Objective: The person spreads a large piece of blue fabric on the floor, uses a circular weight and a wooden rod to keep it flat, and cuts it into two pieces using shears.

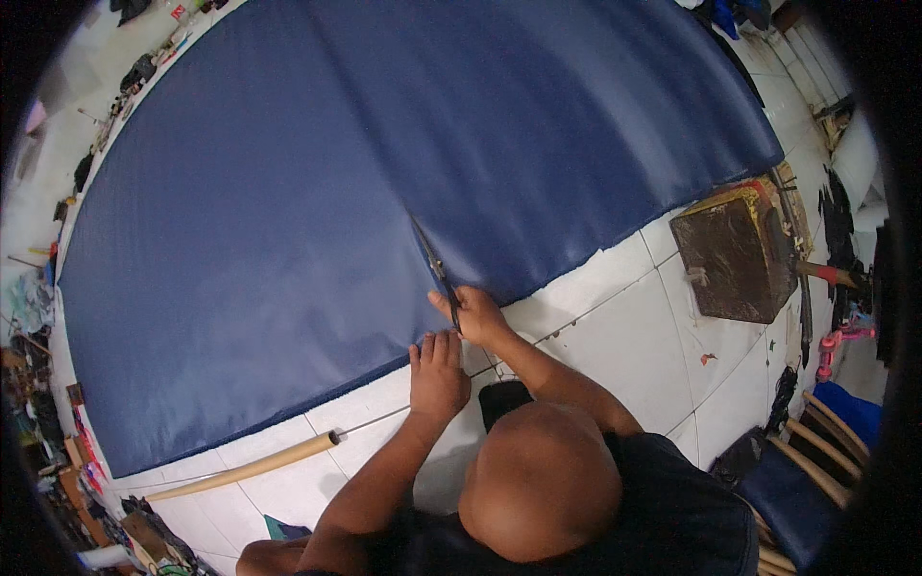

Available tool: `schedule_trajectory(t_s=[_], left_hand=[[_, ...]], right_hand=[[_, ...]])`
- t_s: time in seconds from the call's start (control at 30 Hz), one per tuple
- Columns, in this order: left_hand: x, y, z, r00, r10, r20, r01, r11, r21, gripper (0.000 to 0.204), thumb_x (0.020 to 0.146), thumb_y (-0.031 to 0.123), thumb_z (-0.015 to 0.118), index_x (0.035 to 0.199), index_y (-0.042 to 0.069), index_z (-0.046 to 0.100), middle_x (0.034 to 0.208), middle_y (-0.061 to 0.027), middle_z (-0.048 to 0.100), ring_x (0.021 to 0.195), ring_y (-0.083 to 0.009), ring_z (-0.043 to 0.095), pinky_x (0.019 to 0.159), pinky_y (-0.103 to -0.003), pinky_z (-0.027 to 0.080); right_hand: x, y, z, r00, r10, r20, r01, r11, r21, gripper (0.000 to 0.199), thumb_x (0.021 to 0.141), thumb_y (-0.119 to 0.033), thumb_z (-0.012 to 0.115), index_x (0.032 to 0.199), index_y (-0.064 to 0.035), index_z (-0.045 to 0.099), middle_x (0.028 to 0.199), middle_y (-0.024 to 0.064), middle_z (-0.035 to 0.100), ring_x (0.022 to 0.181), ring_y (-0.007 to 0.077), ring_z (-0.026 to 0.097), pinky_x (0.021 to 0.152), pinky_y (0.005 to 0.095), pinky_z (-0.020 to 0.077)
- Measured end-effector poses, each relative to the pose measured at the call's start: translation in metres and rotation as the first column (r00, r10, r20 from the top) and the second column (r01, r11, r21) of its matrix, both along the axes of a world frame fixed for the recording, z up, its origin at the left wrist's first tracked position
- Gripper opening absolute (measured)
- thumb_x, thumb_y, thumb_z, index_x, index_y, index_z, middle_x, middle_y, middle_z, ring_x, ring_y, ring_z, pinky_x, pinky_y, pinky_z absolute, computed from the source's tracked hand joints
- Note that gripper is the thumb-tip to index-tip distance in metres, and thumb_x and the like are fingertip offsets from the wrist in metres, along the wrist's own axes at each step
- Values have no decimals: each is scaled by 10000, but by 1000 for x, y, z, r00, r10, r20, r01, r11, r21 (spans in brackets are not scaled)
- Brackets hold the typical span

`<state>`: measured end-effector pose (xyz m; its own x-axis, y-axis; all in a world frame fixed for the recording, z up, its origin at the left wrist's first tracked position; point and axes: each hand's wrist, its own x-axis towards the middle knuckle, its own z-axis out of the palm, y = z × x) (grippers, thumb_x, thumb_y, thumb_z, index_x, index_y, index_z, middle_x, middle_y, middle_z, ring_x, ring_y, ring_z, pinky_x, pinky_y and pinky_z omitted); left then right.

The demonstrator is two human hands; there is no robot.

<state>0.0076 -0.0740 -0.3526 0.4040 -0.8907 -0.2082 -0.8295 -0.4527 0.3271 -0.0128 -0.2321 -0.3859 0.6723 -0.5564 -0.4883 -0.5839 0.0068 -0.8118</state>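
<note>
A large dark blue sheet of smooth, leather-like material (259,202) lies spread over the floor. My right hand (477,315) is closed around the handles of long dark scissors (438,266). Their blades point away from me, into the sheet from its near edge, along a crease. Just left of the handles, my left hand (440,384) lies with its fingers stretched onto the sheet's near edge. The underside of that hand is hidden.
A worn dark block (730,257) stands right of the sheet, beside a hammer with a partly red handle (824,273). A tan roll or tube (254,465) lies near left on white tiles (615,336). Wooden furniture legs (816,468) stand lower right. Clutter lines the left.
</note>
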Motion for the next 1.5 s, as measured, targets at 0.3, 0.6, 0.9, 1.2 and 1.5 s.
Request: schedule_trajectory(t_s=[0.3, 0.6, 0.9, 1.2, 1.5], left_hand=[[0, 0, -3, 999, -36, 2, 36, 997, 71, 772, 769, 233, 665, 1442, -12, 375, 1393, -210, 435, 1335, -403, 381, 1098, -600, 294], [5, 0, 1, 999, -36, -40, 40, 995, 88, 718, 816, 227, 611, 1457, 8, 373, 1412, -193, 442, 1345, -381, 396, 1103, -599, 302], [10, -2, 2, 998, -53, -41, 58, 987, 148, 736, 821, 264, 611, 1465, 9, 364, 1448, -191, 402, 1361, -391, 365, 1116, -605, 280], [13, 1, 2, 989, -24, -145, 50, 983, 176, 745, 834, 261, 588, 1492, 28, 328, 1456, -185, 387, 1372, -382, 361, 1121, -622, 264], [7, 6, -16, 991, -73, -109, 96, 970, 223, 748, 812, 307, 605, 1485, 76, 376, 1453, -150, 405, 1342, -363, 408, 1090, -628, 307]], right_hand=[[28, -16, 4, 1000, 0, -12, 0, 999, 37, 685, 868, -670, 594, 687, -10, 609, 591, 146, 599, 583, 300, 622, 589, 435, 477], [102, -56, 9, 996, -39, 84, 36, 999, 31, 679, 869, -674, 588, 600, -50, 571, 499, 91, 541, 468, 242, 579, 524, 402, 457], [168, -90, 12, 996, 12, 93, -25, 990, 138, 661, 869, -678, 592, 630, -65, 532, 541, 87, 543, 469, 192, 554, 455, 359, 433], [234, -123, -1, 994, 2, 107, -9, 998, 57, 574, 878, -604, 651, 647, -105, 488, 543, 43, 492, 460, 128, 494, 420, 288, 395], [348, -190, 5, 991, -69, 115, 39, 969, 242, 620, 843, -633, 670, 642, -71, 502, 575, 62, 509, 478, 160, 493, 456, 340, 404]])
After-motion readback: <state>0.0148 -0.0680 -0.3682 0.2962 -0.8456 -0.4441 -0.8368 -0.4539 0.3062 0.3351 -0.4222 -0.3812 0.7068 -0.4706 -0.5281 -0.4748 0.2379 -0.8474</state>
